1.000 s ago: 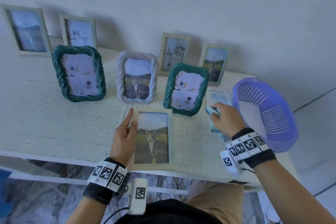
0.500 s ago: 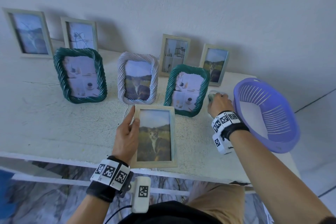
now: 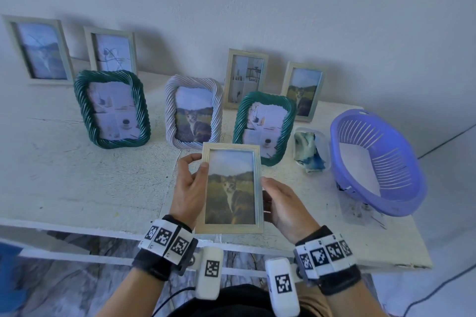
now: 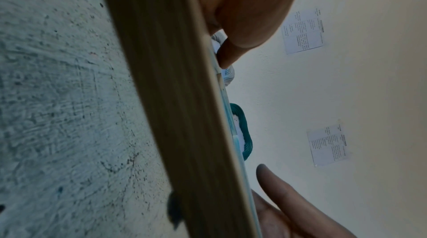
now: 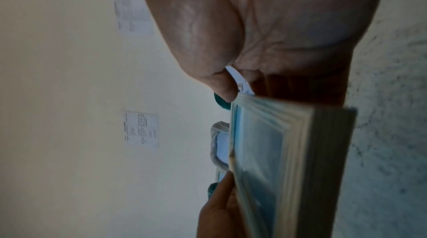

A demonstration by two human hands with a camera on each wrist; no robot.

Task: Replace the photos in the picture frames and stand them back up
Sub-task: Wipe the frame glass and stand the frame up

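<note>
Above the white table (image 3: 77, 188), left hand (image 3: 189, 188) and right hand (image 3: 286, 203) pinch the wooden cat-photo frame (image 3: 231, 188) by its edges; tilting could topple the near green frame (image 3: 265, 126).

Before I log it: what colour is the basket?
Purple basket; clearest in the head view.

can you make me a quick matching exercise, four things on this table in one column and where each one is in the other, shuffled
Things:
1. wooden frame with the cat photo
2. white twisted frame
3. purple basket
4. small clear tub with a cloth

Places:
A. at the table's right end
B. standing between the two green twisted frames
C. held in both hands above the table's front edge
D. between the right-hand green frame and the basket

Pairs: 1-C, 2-B, 3-A, 4-D
</note>
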